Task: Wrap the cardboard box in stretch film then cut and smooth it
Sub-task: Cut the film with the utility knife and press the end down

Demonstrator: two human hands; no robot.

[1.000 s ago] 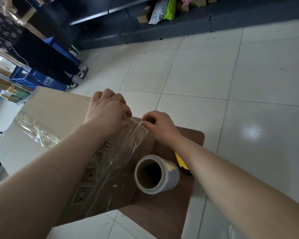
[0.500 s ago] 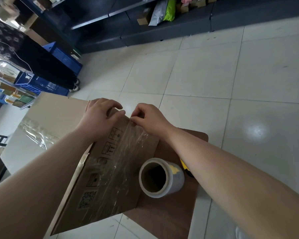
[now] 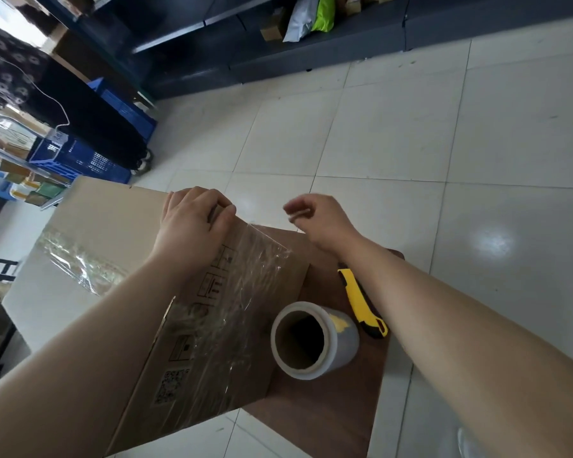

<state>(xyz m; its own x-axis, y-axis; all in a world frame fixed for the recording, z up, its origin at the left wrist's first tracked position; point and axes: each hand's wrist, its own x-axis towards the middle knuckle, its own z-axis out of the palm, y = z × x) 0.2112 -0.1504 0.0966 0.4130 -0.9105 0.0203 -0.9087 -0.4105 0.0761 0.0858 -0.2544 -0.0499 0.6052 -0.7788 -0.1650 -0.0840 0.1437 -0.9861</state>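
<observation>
A large cardboard box (image 3: 113, 233) stands on a small brown table (image 3: 328, 414), with clear stretch film (image 3: 245, 292) lying over its printed right side and another crumpled band across its top at the left. My left hand (image 3: 192, 223) presses down on the box's far top edge, pinning the film's end there. Off the box to the right hovers my right hand (image 3: 318, 219), fingers loosely curled with nothing in them. The stretch film roll (image 3: 315, 340) lies on the table beside the box. A yellow utility knife (image 3: 361, 302) rests just beyond the roll, under my right forearm.
Pale floor tiles (image 3: 411, 133) surround the table. Dark shelving (image 3: 278, 44) with packages runs along the far wall. Blue crates (image 3: 80, 157) and a person's dark-clad legs (image 3: 90, 123) stand at the left, close to the box.
My right hand let go of the film edge and pulled away to the right. My left hand slid onto the film's end at the box edge. The knife came into full view.
</observation>
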